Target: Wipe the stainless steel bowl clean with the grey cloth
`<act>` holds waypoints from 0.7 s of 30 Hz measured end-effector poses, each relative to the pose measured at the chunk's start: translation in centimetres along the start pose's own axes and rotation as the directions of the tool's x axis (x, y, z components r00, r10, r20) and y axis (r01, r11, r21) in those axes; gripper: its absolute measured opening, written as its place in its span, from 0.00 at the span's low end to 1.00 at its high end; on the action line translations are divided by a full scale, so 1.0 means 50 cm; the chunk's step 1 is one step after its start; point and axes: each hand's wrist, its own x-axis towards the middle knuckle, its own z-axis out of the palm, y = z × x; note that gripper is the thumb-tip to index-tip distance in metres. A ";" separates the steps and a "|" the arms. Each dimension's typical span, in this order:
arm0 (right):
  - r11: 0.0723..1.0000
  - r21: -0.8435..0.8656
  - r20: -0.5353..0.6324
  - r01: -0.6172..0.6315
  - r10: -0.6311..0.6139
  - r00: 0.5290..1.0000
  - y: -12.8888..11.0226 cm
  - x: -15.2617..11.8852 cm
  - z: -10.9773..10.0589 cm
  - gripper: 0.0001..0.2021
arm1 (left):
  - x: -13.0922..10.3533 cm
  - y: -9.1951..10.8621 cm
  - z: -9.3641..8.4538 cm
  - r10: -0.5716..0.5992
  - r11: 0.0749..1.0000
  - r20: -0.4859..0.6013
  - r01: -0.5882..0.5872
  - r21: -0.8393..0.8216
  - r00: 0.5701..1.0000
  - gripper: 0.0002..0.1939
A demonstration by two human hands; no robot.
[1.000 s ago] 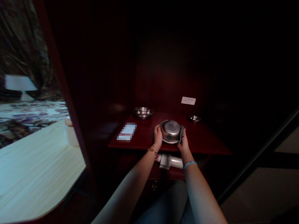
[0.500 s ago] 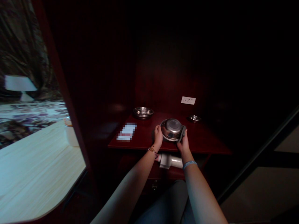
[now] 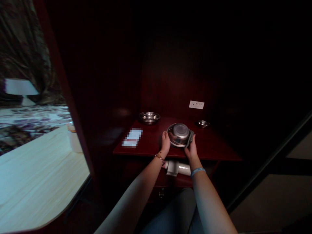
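Observation:
A shiny metal bowl (image 3: 179, 135) is tipped upside down, its round base facing up, just over the front of the dark red shelf (image 3: 214, 146). My left hand (image 3: 165, 143) grips its left rim, fingers partly hidden beneath. On the opposite side my right hand (image 3: 192, 148) presses a grey cloth (image 3: 190, 138) against the bowl's right edge. Farther back on the left stands a wider stack of metal bowls (image 3: 149, 118); a small metal bowl (image 3: 203, 123) sits at the back right.
A blurred-out pale rectangle (image 3: 132, 138) lies on the shelf's left. Below, a white cylindrical object (image 3: 177, 168) rests in a lower compartment. A socket plate (image 3: 196, 105) is on the back wall. Left of the cabinet side is a light wooden table (image 3: 36, 175) with a white jar (image 3: 75, 141).
Almost nothing differs. Both hands stay on the bowl and cloth, with at most a very slight shift of the bowl.

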 end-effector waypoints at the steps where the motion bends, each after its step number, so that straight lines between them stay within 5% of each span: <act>1: 1.000 -0.005 0.000 0.003 -0.003 1.000 0.001 0.000 0.000 0.27 | -0.001 0.002 0.000 0.002 1.000 0.003 -0.002 -0.009 1.000 0.12; 21: 0.997 0.072 -0.033 0.011 -0.009 0.999 0.008 0.004 -0.001 0.20 | 0.005 0.007 0.000 -0.007 0.996 -0.022 0.006 -0.086 1.000 0.15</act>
